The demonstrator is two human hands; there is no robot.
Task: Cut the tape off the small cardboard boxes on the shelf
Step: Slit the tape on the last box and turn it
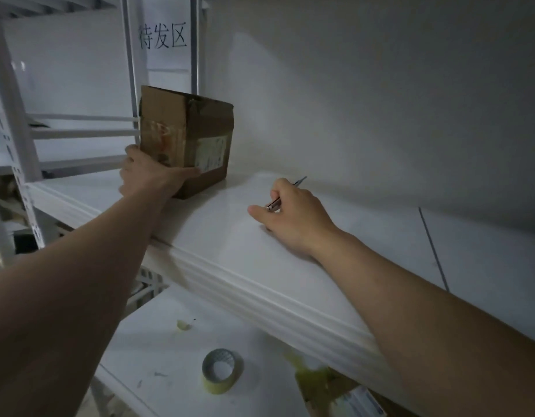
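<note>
A small brown cardboard box (pixel 185 139) with glossy tape and a white label stands on the white shelf (pixel 248 266) near its left rear corner. My left hand (pixel 152 176) grips the box's lower front corner, thumb on the label side and fingers on the left face. To the right, my right hand (pixel 290 218) rests on the shelf and holds a slim metal utility knife (pixel 286 194), whose blade points up and away toward the wall. The knife is well apart from the box.
A roll of yellowish tape (pixel 221 371) lies on the lower shelf, with crumpled tape scraps (pixel 311 374) and another labelled box's corner (pixel 359 401) beside it. White uprights (pixel 16 115) stand at left. A paper sign (pixel 164 37) hangs behind the box.
</note>
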